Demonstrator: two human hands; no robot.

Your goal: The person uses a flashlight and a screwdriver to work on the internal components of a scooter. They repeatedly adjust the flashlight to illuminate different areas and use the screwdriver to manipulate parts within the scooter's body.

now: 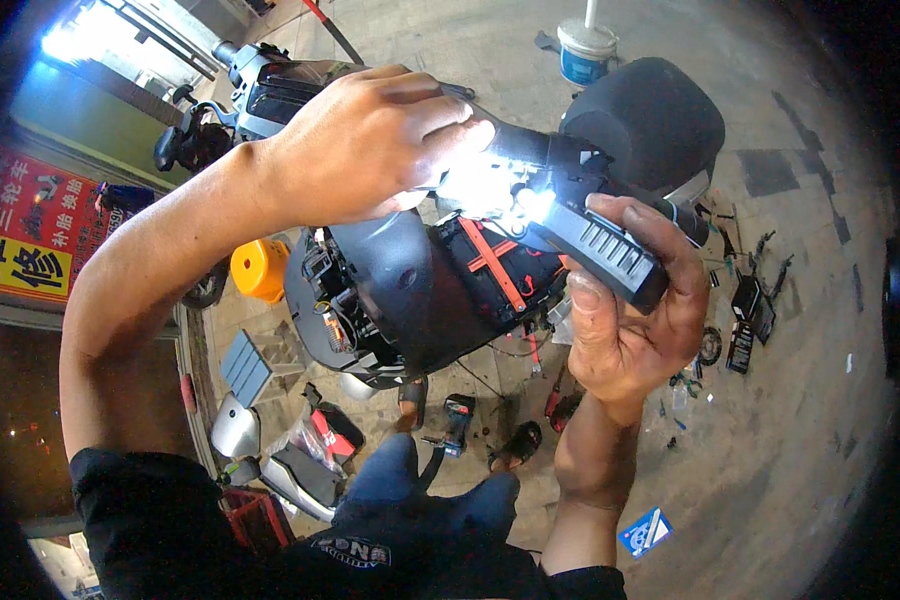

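My right hand [640, 310] grips a black work light [610, 252] with a slotted, ribbed face, thumb on one side and fingers on the other. Its lit end throws strong glare onto the part in front of it. My left hand [370, 150] reaches across from the left with fingers curled and pinched at the edge of that glare, so what lies in them cannot be made out. Below both hands is a dark electric scooter [400, 280] with panels off and wiring showing. Red straps [490, 262] cross inside its open compartment.
A yellow stool [259, 270] stands left of the scooter. Removed panels [300, 475] and a cordless drill [457, 423] lie near my feet. Loose tools and parts [752, 310] are scattered on the right floor. A blue-and-white bucket [585, 52] stands at the back, a blue packet [646, 532] at lower right.
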